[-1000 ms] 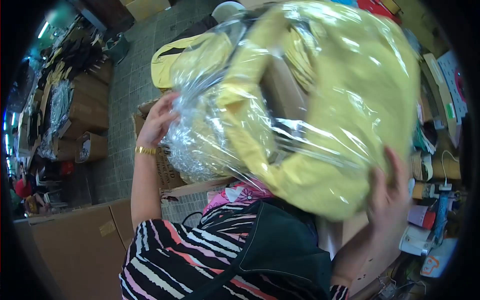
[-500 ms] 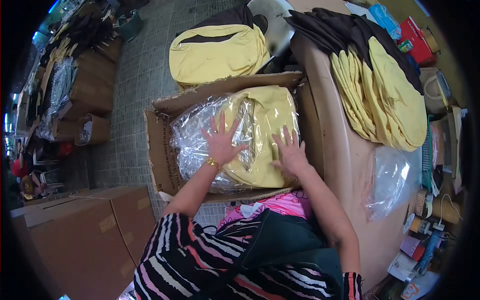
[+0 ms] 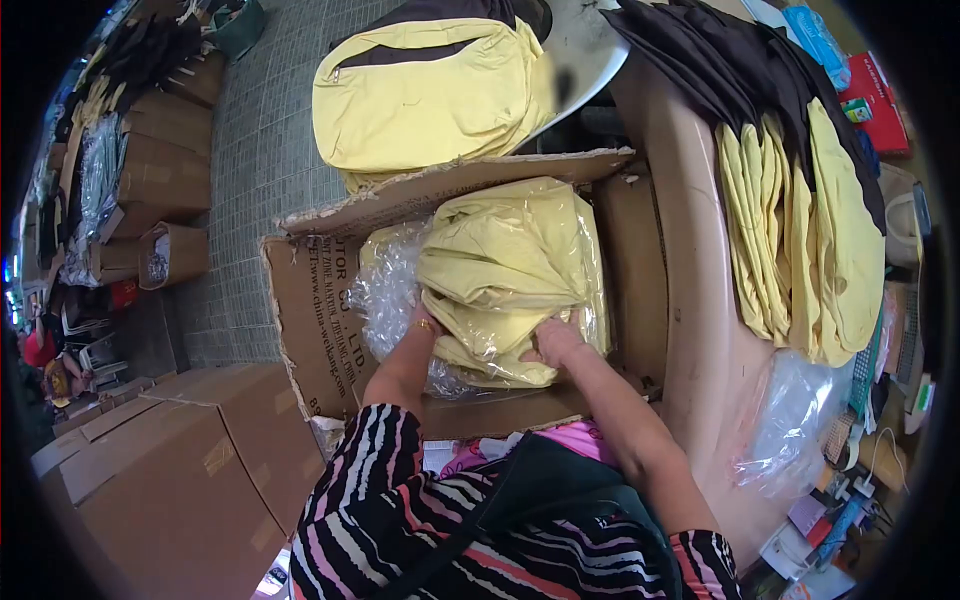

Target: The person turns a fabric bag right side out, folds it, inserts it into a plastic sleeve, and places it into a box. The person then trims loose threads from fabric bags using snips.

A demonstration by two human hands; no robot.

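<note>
A yellow fabric bag in clear plastic wrapping (image 3: 500, 255) lies bunched up inside an open cardboard box (image 3: 335, 325). My left hand (image 3: 422, 320) is at the bag's left side, its fingers hidden under the fabric and film. At the near right of the bag, my right hand (image 3: 558, 342) has its fingers curled into the wrapped fabric. Crumpled clear plastic (image 3: 392, 275) sticks out along the left side of the bundle. More yellow material shows beneath and behind it.
Beyond the box sits a yellow and black bag (image 3: 420, 95). On the table (image 3: 690, 300) to the right lie a stack of yellow and black bags (image 3: 800, 220) and clear plastic sleeves (image 3: 795, 420). Closed cartons (image 3: 170, 470) stand at the left.
My hands have gone from lying spread on top of the wrapped bag to its near left and right sides. The fabric is now bunched and raised in the middle. The view has shifted slightly.
</note>
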